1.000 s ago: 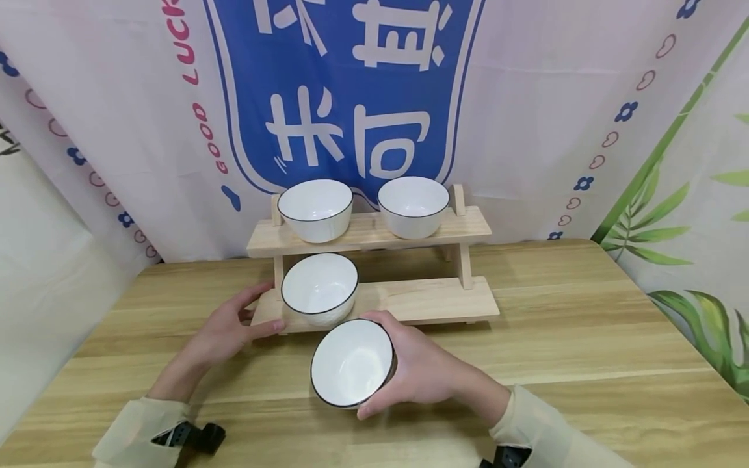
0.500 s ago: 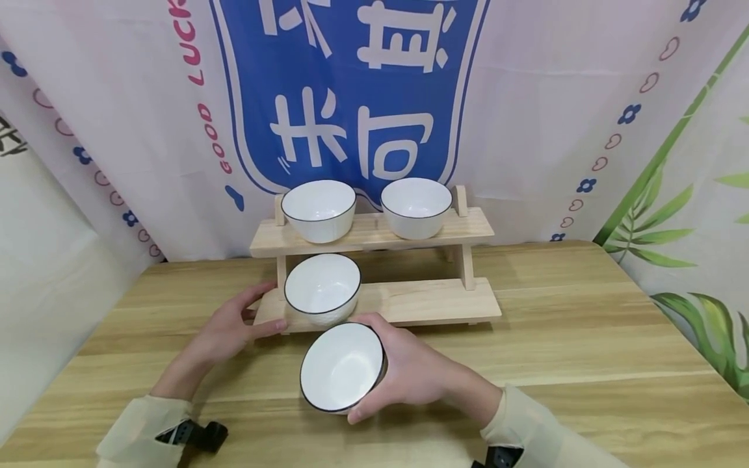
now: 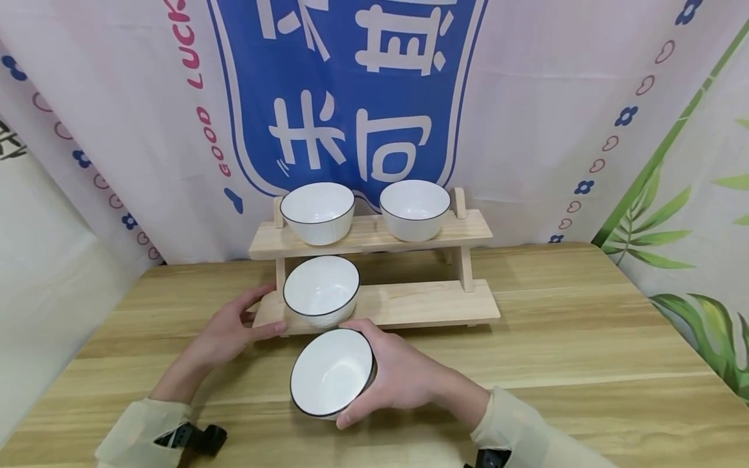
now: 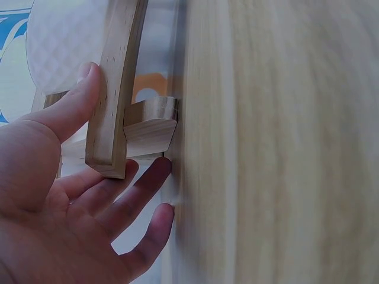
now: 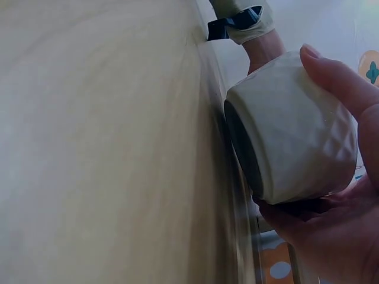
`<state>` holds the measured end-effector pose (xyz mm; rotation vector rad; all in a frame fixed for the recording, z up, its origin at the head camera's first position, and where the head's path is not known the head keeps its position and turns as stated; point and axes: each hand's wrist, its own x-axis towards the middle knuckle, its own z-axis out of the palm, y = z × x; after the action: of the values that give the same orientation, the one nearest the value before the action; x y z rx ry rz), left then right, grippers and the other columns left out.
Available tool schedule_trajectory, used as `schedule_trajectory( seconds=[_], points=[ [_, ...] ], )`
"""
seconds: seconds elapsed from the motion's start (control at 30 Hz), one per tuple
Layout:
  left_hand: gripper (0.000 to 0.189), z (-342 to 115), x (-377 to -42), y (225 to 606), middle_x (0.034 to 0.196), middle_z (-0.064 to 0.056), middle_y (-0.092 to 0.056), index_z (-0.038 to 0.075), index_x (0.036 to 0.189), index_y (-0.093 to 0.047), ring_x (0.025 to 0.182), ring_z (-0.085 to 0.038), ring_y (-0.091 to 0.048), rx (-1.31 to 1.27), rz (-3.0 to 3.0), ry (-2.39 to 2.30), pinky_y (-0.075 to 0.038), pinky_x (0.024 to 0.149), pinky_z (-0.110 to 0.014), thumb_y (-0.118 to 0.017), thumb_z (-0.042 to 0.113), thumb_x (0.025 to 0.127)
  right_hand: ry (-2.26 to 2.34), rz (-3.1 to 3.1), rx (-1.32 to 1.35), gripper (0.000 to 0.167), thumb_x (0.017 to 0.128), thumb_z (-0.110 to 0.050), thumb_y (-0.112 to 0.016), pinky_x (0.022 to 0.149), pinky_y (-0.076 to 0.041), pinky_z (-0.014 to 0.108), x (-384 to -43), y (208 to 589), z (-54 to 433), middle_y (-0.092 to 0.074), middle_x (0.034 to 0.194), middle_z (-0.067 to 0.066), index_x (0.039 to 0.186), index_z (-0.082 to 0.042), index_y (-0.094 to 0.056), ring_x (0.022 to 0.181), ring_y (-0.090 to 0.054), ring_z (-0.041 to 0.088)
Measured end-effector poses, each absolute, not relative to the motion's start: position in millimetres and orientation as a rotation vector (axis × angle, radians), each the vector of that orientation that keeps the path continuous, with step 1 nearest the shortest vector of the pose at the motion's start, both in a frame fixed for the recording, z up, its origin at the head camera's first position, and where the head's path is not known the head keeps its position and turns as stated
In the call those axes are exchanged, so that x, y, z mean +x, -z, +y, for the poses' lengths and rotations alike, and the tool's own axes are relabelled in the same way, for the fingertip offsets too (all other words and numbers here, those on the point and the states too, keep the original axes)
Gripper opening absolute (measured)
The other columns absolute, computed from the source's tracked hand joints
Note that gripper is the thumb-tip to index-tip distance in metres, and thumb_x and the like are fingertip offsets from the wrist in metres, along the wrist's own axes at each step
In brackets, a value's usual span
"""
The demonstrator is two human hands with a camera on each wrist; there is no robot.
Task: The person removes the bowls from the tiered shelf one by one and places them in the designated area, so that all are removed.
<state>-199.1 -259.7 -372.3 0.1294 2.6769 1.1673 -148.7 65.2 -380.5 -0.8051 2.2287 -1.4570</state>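
My right hand (image 3: 404,374) grips a white bowl (image 3: 331,372) with a dark rim, held tilted in front of the rack. The right wrist view shows this bowl's textured side (image 5: 302,130) between thumb and fingers, its base close above the tabletop. My left hand (image 3: 228,328) holds the left end of a two-tier wooden rack (image 3: 433,302). In the left wrist view, the thumb lies on one face of the shelf board (image 4: 109,106) and the fingers are at its other side. A second bowl (image 3: 322,291) stands on the lower shelf at the left.
Two more white bowls, a left one (image 3: 318,212) and a right one (image 3: 415,209), stand on the upper shelf. The rack is on a wood-grain table (image 3: 585,338). Behind it hangs a printed cloth (image 3: 526,130) with a blue panel.
My right hand has carried its bowl a little to the left and slightly toward me. The left hand keeps its place on the rack.
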Motion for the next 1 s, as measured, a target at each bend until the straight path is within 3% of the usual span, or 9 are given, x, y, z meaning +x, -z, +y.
schedule_trajectory(
  seconds=[1.0],
  points=[
    [0.098,-260.1,-197.8,371.6,0.166,-0.028,-0.039,0.012,0.170,-0.029,0.135,-0.048,-0.058,0.151,2.674,-1.176,-0.055,0.093,-0.043,-0.081,0.048,0.095,1.316,2.276,-0.794,0.117,0.062,-0.025,-0.107,0.112,-0.045,0.027,-144.5,374.0,42.7,-0.064,0.135,-0.007,0.155,-0.019,-0.038,0.121,-0.061,0.003]
  ],
)
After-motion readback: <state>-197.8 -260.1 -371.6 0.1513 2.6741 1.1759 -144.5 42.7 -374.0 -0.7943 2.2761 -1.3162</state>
